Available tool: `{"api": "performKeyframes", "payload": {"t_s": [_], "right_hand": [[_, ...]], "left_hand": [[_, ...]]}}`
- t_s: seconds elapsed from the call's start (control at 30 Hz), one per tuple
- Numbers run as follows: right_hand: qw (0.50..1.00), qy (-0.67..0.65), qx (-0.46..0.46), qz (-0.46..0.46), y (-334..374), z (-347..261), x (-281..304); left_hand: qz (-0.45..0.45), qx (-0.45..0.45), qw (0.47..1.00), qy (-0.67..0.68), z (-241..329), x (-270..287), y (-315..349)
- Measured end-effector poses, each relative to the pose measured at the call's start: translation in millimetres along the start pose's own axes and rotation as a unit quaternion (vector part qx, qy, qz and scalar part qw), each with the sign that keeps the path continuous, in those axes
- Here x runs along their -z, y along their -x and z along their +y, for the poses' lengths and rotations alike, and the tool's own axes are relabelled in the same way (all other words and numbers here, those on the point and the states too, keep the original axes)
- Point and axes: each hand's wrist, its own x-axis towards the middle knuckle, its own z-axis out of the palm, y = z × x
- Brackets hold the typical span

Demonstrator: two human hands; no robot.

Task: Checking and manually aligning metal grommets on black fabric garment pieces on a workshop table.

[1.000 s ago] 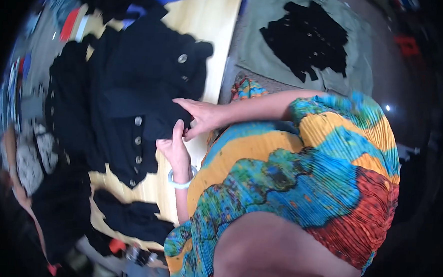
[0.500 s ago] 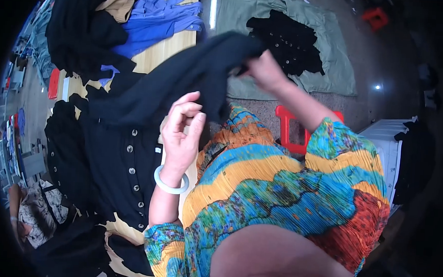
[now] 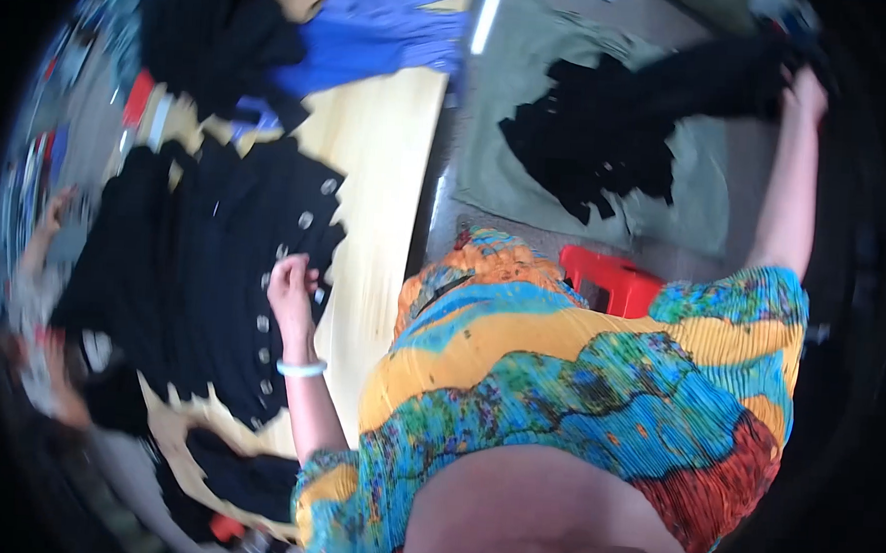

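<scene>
Two hands of ours are in view, well apart. Our right hand (image 3: 805, 93), at the end of an outstretched arm, pinches one end of a black garment (image 3: 719, 76), which trails leftward over the dark clothing (image 3: 575, 153) on a grey-green cloth (image 3: 493, 89); whether the two touch, we cannot tell. Our left hand (image 3: 292, 287), with a pale bracelet (image 3: 301, 369) at the wrist, is over the black clothes (image 3: 192, 283) on the wooden table (image 3: 389, 154), beside their shiny buttons (image 3: 263, 323). Its fingers bend loosely; we cannot tell whether they pinch fabric. Just beside them shows a small white label (image 3: 319, 296), too blurred for us to read.
</scene>
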Motion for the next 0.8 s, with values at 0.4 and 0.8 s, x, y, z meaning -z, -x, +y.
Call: {"api": "performKeyframes", "payload": {"t_s": [0.4, 0.8], "right_hand": [[0.785, 0.305, -0.177, -0.51, 34, 296, -131], [0.349, 0.231, 0.18, -0.89, 471, 191, -172]], "left_hand": [[0.214, 0.116, 0.97, -0.019, -108, 31, 36], [0.588, 0.229, 0.7, 0.336, -226, 198, 61]]}}
